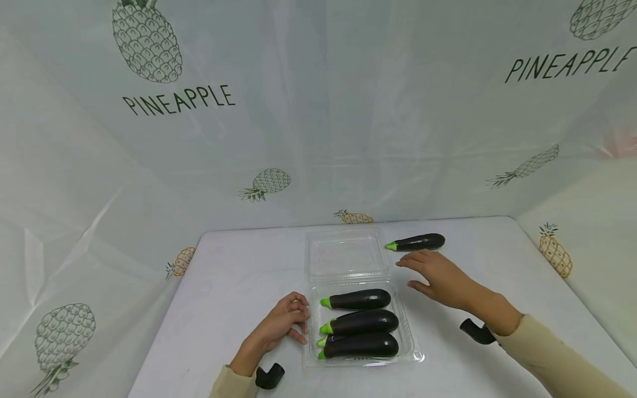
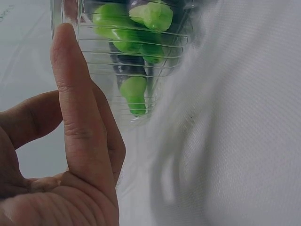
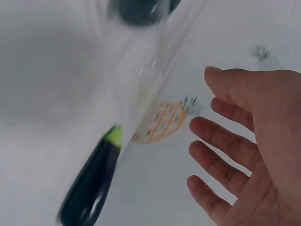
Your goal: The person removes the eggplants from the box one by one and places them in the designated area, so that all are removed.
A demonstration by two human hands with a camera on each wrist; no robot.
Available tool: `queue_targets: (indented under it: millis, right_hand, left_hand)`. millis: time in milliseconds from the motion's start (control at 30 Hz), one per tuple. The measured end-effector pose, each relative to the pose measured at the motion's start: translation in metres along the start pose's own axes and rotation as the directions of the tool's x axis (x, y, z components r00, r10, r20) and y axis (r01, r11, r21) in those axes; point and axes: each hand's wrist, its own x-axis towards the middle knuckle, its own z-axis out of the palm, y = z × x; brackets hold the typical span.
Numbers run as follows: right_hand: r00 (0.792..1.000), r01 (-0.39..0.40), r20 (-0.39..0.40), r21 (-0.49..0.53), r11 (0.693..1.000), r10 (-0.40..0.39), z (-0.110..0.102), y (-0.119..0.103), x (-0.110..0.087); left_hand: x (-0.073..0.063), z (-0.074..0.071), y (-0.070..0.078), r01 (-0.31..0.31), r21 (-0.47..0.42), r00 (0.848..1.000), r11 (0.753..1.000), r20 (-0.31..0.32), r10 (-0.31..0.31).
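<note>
A clear plastic clamshell box (image 1: 409, 331) lies with its lid (image 1: 348, 255) folded back. Several dark eggplants (image 1: 365, 321) fill its base side by side, green stems to the left. Beside the box's left wall is my left hand (image 1: 285, 320), loosely bent and holding nothing; its finger (image 2: 77, 99) reaches up near the ridged wall in the left wrist view. My right hand (image 1: 438, 276) hovers right of the lid, fingers (image 3: 225, 141) spread and thumb apart. Just beyond it, one loose eggplant (image 1: 420, 242) lies on the table, its stem pointing at the lid.
A white cloth covers the table (image 1: 239, 265). A pineapple-print curtain (image 1: 308, 121) hangs behind and along both sides. Black wrist straps (image 1: 270, 377) show at both sleeves.
</note>
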Motion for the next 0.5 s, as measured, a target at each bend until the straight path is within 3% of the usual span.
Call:
queue_targets:
  millis: [500]
  right_hand:
    - [0.99,0.066,0.123,0.06,0.996,-0.073,0.004,-0.053,-0.002]
  left_hand:
    - [0.002,0.0,-0.001,-0.006,-0.008,1.0,1.0,0.01,0.006]
